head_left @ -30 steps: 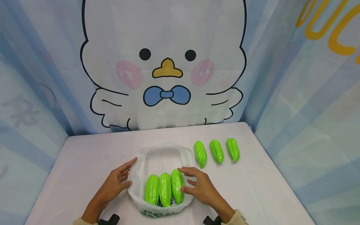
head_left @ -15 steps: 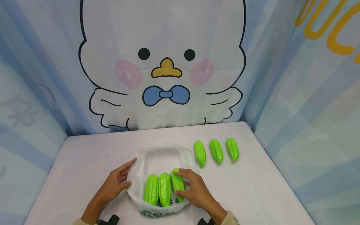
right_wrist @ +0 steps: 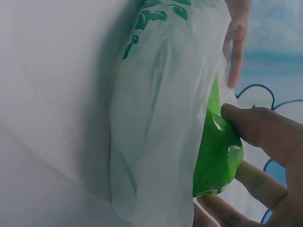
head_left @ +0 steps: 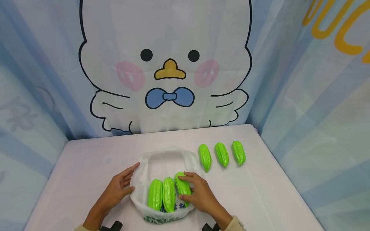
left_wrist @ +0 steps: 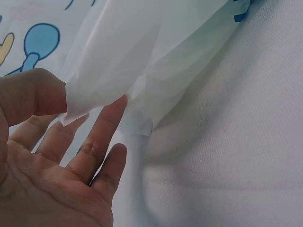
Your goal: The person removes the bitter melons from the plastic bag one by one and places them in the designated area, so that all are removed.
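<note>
A white plastic bag (head_left: 138, 192) with green print stands with its mouth spread, seen in the head view. Inside it two shiny green bitter melons (head_left: 155, 194) lie side by side. A third bitter melon (head_left: 182, 186), at the bag's right, is pinched between the thumb and fingers of my right hand (head_left: 200, 194). In the right wrist view this bitter melon (right_wrist: 220, 156) has its end above the bag's rim. My left hand (head_left: 118, 185) touches the bag's left side with its fingers extended; in the left wrist view, the bag (left_wrist: 113, 56) hides some fingertips.
Three more bitter melons lie in a row behind the bag to the right: the near one (head_left: 205, 158), the middle one (head_left: 222, 154) and the far one (head_left: 238, 153). They rest on a white-covered table (head_left: 260, 199). A printed curtain (head_left: 170, 118) closes off the back and sides.
My right hand has moved left and taken hold of the rightmost bitter melon in the bag. That melon has tilted and risen slightly, away from its neighbour. My left hand stays at the bag.
</note>
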Available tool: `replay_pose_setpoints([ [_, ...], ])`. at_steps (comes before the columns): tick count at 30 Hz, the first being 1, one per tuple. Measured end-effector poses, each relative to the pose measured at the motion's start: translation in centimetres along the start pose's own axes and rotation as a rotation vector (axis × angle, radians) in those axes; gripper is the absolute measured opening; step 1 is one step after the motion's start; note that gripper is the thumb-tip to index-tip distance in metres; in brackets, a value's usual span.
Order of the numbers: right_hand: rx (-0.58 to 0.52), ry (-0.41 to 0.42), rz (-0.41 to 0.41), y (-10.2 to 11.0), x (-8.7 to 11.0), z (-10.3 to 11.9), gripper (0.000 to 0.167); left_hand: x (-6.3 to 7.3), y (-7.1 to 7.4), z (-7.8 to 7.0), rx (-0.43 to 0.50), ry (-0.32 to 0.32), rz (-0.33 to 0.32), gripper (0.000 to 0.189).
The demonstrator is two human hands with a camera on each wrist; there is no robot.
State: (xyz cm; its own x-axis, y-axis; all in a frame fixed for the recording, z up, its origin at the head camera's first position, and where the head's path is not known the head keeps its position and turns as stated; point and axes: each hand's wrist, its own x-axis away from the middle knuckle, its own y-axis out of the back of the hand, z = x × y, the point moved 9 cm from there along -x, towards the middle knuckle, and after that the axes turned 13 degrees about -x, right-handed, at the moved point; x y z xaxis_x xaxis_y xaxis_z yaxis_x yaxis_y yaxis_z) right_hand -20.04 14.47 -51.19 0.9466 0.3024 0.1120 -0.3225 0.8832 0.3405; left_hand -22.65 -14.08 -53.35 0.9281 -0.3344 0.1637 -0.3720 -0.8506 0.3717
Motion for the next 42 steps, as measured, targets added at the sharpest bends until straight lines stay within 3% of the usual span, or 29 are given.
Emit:
replay_pose_setpoints([
  [6, -0.079, -0.015, 0.013, 0.3, 0.4, 0.0, 0.066, 0.0, -0.1, -0.2, 0.005, 0.003, 0.004, 0.086],
  [19, -0.138, 0.022, -0.034, 2.0, 1.4, 0.9, 0.066, -0.2, 0.0, 0.1, -0.001, 0.005, -0.002, 0.086],
  [29, -0.172, 0.061, -0.131, 4.2, 2.7, 1.0, 0.066, -0.2, 0.0, 0.1, -0.006, -0.001, 0.000, 0.086],
  [42, -0.212, 0.071, -0.289, 7.9, 4.4, -0.6, 0.070, -0.1, -0.1, 0.0, -0.010, -0.014, 0.003, 0.086],
])
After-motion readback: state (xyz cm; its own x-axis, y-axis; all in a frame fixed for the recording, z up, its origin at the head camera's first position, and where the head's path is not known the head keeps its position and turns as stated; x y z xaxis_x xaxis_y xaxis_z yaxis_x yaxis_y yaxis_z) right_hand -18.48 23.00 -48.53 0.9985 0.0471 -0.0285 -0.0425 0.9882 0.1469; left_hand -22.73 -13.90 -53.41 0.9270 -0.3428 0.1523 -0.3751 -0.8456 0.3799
